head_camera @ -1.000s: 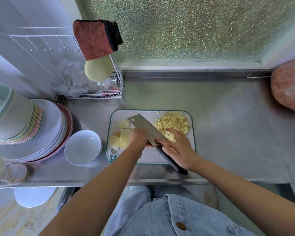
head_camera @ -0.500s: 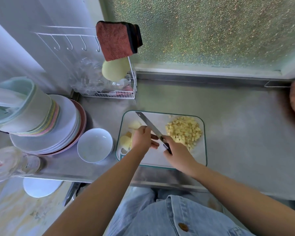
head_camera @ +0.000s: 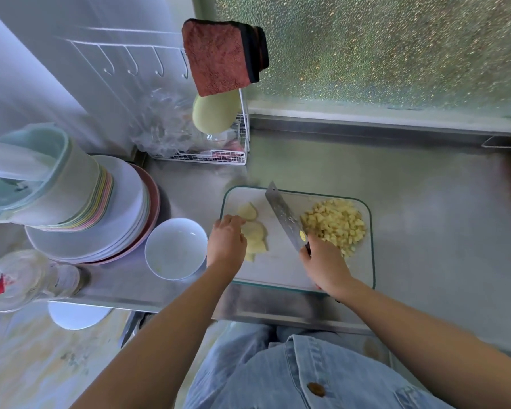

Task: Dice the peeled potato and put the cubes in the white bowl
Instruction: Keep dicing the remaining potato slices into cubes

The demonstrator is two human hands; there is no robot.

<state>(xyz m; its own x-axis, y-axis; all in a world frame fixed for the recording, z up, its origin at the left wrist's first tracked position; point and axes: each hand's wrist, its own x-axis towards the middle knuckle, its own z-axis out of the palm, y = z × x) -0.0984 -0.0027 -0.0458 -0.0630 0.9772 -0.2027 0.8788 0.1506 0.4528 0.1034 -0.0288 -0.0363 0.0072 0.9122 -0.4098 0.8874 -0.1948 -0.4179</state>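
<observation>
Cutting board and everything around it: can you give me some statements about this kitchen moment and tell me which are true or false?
1. The white bowl holds the potato cubes. False: the bowl looks nearly empty; the cubes lie piled on the cutting board.
2. The right hand grips the knife by its handle. True.
3. The left hand touches the uncut potato slices. True.
4. The knife's blade is cutting through the slices. False: it sits between slices and cubes, clear of the slices.
5. The stacked plates stand right of the board. False: they stand left of the bowl.
</observation>
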